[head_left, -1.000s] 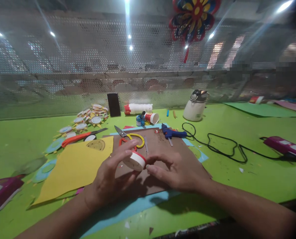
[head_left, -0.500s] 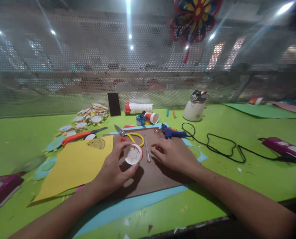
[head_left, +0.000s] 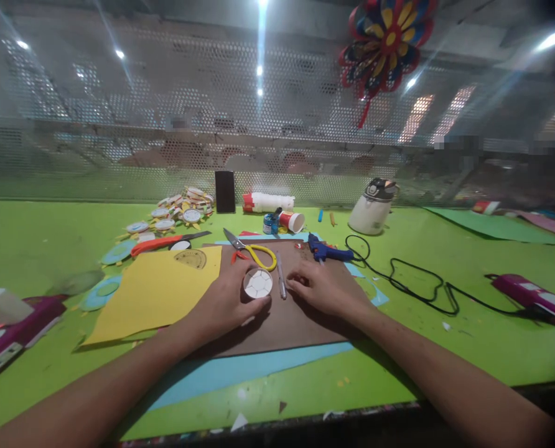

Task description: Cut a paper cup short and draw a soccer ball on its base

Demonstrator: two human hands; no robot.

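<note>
My left hand [head_left: 228,295] is closed around a cut-off paper cup bottom [head_left: 257,284], thumb and fingers on its rim. Its round white face carries dark lines in a ball-like pattern. Over the brown board [head_left: 263,333], my right hand [head_left: 321,285] is loosely curled with no object visible in it; some fingers are hidden. Beside its fingertips lies a pen [head_left: 282,277]. Just beyond the left hand are scissors [head_left: 261,255] with yellow and red handles. A blue glue gun [head_left: 328,250] sits behind the right hand.
Yellow paper [head_left: 165,295] and an orange-handled cutter [head_left: 158,242] lie left, near piled cup-bottom discs [head_left: 191,202]. At the back are a phone [head_left: 225,191], stacked cups [head_left: 268,202], a paint jar [head_left: 270,224] and a white jug [head_left: 372,208]. A black cord [head_left: 417,292] runs right to a purple power strip [head_left: 536,295].
The left hand has lowered and tilted the cup bottom, so it now sits nearer the board. The right hand's fingers have drawn in slightly beside the pen. The view has shifted slightly.
</note>
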